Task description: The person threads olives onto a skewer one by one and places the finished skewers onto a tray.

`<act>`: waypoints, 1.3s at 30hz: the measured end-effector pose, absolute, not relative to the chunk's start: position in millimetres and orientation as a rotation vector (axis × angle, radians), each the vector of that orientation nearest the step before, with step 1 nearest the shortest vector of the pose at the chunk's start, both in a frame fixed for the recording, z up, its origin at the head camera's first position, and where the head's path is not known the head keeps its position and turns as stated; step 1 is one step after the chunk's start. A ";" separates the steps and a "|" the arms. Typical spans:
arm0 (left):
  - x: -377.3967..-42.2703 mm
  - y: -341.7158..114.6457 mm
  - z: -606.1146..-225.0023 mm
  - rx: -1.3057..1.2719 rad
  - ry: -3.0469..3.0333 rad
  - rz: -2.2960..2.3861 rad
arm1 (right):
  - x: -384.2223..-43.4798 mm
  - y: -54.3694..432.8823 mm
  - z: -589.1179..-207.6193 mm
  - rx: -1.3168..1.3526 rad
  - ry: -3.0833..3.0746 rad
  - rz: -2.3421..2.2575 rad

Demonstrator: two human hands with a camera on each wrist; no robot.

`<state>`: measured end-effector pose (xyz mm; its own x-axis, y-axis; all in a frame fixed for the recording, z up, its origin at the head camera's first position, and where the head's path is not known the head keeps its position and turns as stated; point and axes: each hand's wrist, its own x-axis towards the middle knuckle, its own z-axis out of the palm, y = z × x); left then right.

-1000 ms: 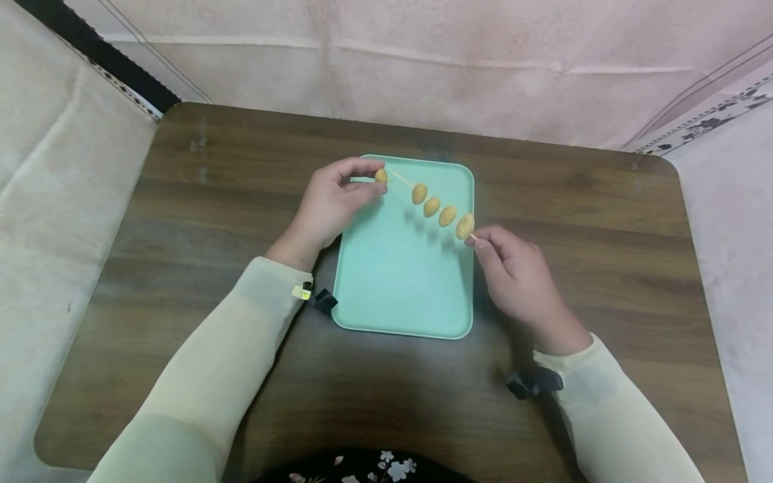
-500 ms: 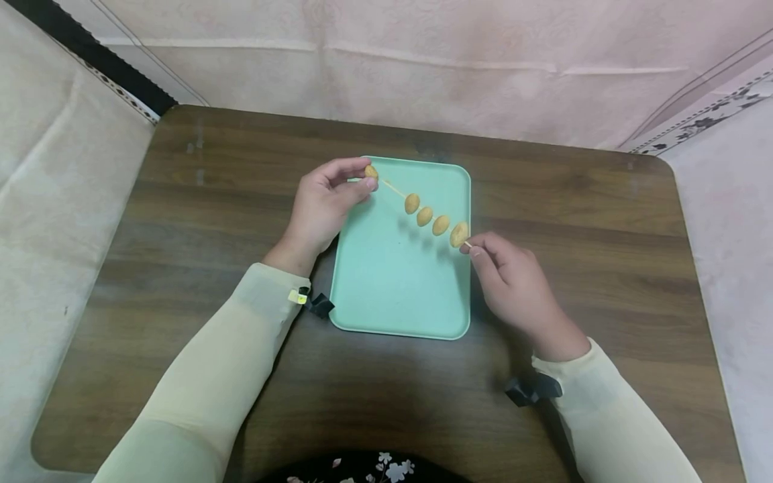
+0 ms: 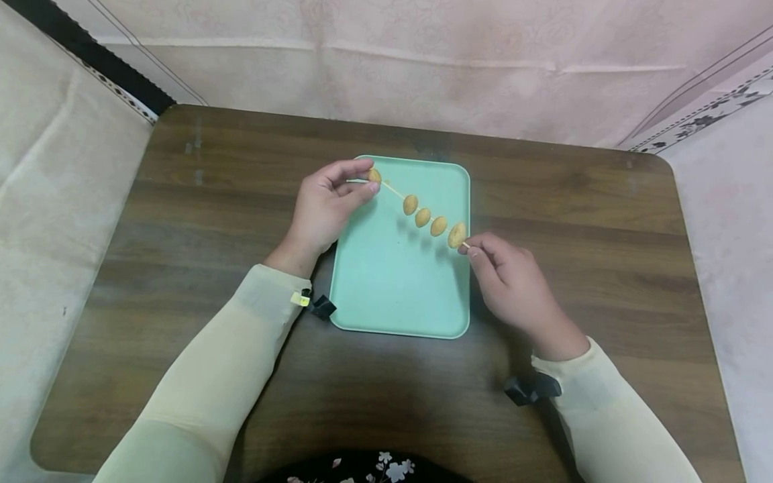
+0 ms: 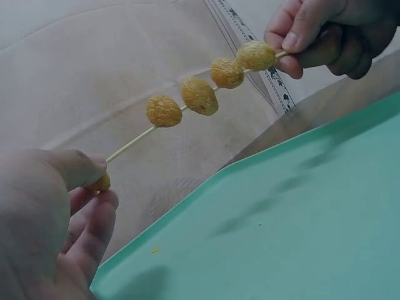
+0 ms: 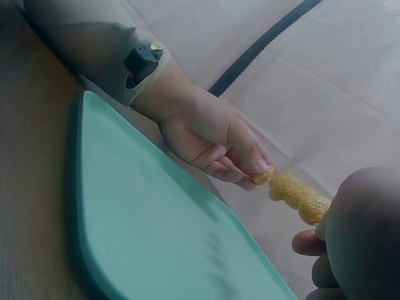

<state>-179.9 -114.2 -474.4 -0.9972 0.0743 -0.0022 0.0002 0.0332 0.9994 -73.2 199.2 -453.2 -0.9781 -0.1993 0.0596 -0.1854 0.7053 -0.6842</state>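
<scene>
My left hand (image 3: pixel 329 204) pinches a golden wrinkled food ball (image 3: pixel 374 176) between thumb and fingers, above the far left of a mint-green tray (image 3: pixel 398 295). A thin wooden skewer (image 3: pixel 394 190) slants across, with several similar balls (image 4: pixel 199 96) threaded along it, small gaps between some. Its bare tip points at the ball in my left hand; whether they touch I cannot tell. At the lower end, beside the last threaded ball (image 3: pixel 457 235), the thumb and fingers of my right hand (image 3: pixel 513 282) pinch the skewer. Both hands are raised over the tray.
The tray lies on a brown wooden table (image 3: pixel 241 168). A small yellow crumb (image 4: pixel 155 250) lies on the tray. Pale cloth (image 3: pixel 423 74) hangs behind the table. Black wrist cameras (image 3: pixel 531 389) sit at both cuffs.
The ball in my left hand drew away from the skewer's tip, then came back close to it. Both hands shifted slightly left in view. The threaded balls keep their order.
</scene>
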 end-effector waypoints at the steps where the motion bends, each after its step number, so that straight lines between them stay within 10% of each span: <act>1: -179.6 -113.8 -474.9 0.081 2.237 2.140 | -73.1 199.1 -453.5 -0.326 2.881 -1.152; 39: -157.5 -99.4 -494.4 0.461 2.597 2.099 | -74.2 191.5 -460.4 -0.397 2.868 -1.091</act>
